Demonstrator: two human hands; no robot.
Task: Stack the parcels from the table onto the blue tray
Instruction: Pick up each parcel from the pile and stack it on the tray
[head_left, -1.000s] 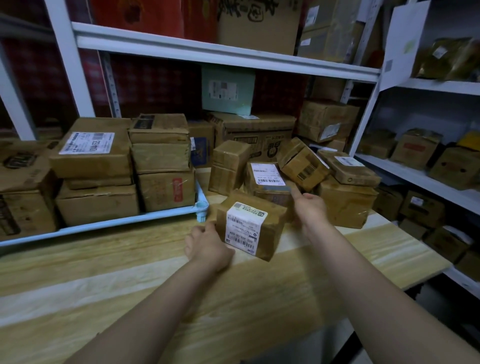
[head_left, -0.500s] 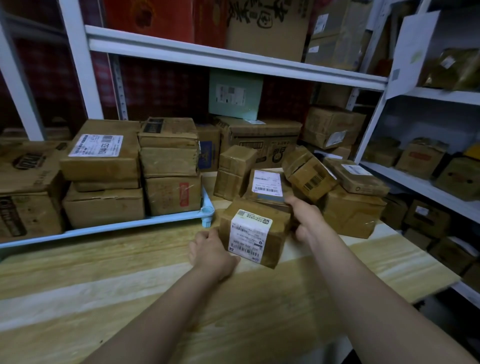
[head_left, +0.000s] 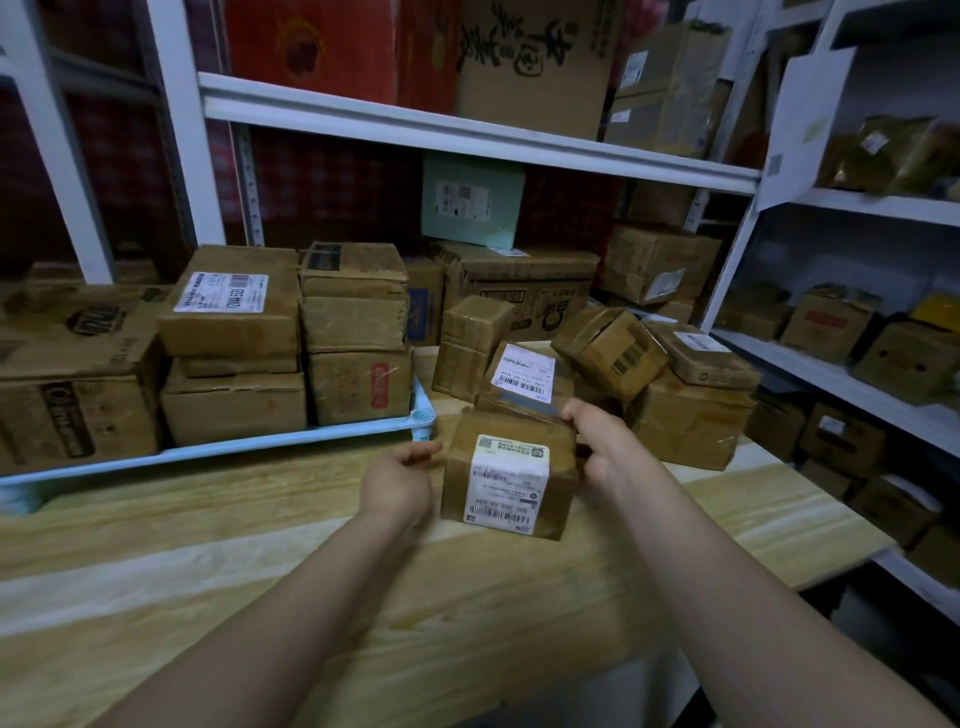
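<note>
A small brown parcel (head_left: 506, 475) with a white barcode label stands on the wooden table (head_left: 311, 571). My right hand (head_left: 597, 444) grips its top right edge, fingers curled over the top. My left hand (head_left: 400, 480) sits just beside the parcel's left side with loosely curled fingers; whether it touches is unclear. The blue tray (head_left: 234, 451) lies to the left and carries several stacked boxes, among them a labelled one (head_left: 231, 312) and a two-high pile (head_left: 356, 332). Behind the held parcel lie a labelled parcel (head_left: 522, 374), an upright one (head_left: 472, 343) and a tilted one (head_left: 610, 348).
A larger box (head_left: 691, 421) with a flat parcel (head_left: 706, 356) on top stands at the table's right. White metal shelving (head_left: 467, 130) loaded with cartons runs behind and along the right wall. The table's right edge (head_left: 831, 561) drops off near more boxes.
My right hand came from behind the parcel onto its top right edge and closed on it. My left hand stayed at the parcel's left side.
</note>
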